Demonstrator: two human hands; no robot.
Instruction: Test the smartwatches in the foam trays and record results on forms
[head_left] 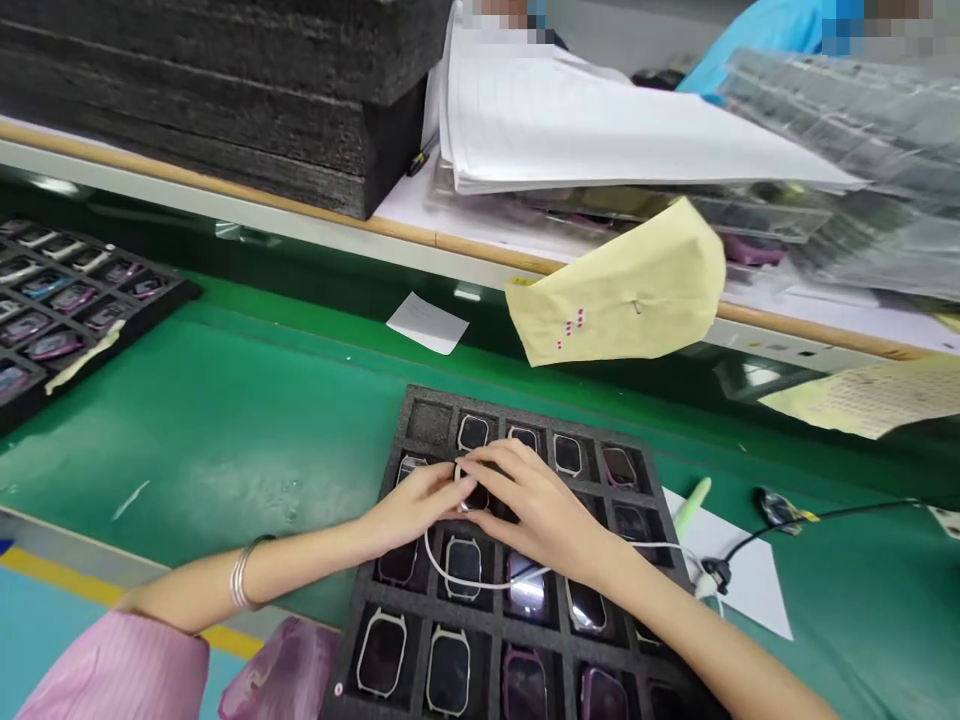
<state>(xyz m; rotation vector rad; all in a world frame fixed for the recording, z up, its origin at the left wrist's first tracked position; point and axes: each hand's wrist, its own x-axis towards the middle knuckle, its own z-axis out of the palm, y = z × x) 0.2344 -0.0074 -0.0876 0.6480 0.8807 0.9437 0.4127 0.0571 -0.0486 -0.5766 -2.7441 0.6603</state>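
Pink sleeve fabric [135,665] fills the lower left of my feed, with silver bangles [238,580] on the wrist beyond it. Front pockets of a black foam tray [431,422] show me 2 pale-framed watches [381,652] and, to their right, 2 purple-framed watches [525,685]. Behind that row, a white cable [480,585] loops across the tray.

Above the tray's middle I see the held watch [472,497] between 2 hands: the left hand [420,500] pinches its left side, thumb and fingers nearly together, while the right hand [536,500] spans it, fingers above and thumb below, spread only about its width. I cannot tell how firmly they grip.

Farther off, yellow paper [622,290] hangs at the shelf edge, under white sheets [585,130].
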